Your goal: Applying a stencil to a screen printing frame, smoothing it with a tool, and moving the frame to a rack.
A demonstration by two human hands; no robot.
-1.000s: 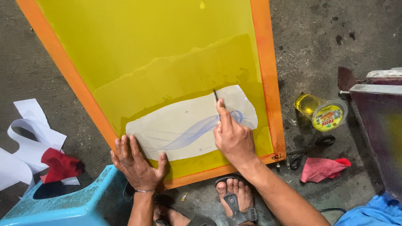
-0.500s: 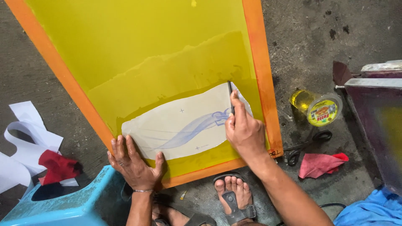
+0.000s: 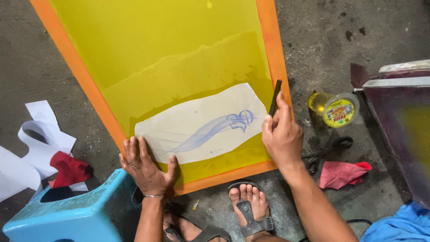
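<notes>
1. The pale paper sheet (image 3: 204, 125), printed with a wispy blue design and small cross marks, lies flat on the yellow mesh of the orange-framed screen (image 3: 80, 76), in its lower half near the bottom rail. It looks thin and limp, so it would shift or wrinkle easily; steady pressure on one end suits the work.
2. The left hand (image 3: 145, 168) lies spread, palm down, fingers open, across the sheet's lower left corner and the frame's bottom rail, pinning rather than gripping.
3. The right hand (image 3: 282, 134) is closed around a slim black stick-like tool (image 3: 274, 97), held upright at the sheet's right end, just inside the frame's right rail. Whether its tip touches the mesh I cannot tell. In my judgement light strokes are best, since the stretched mesh looks taut and fine.
4. The mesh shows a darker, glossier band across its middle; the frame is flat and matte.
5. Right of the frame, on the rough stained concrete floor (image 3: 322, 40): a clear round tub (image 3: 333, 109) of yellow liquid, black scissors (image 3: 327, 150) and a crumpled pink rag (image 3: 342, 174).
6. Left of the frame: white paper offcuts (image 3: 38, 139), a red cloth (image 3: 69, 169) and a blue plastic stool (image 3: 76, 213).
7. Below the frame, sandalled feet (image 3: 248, 204).
</notes>
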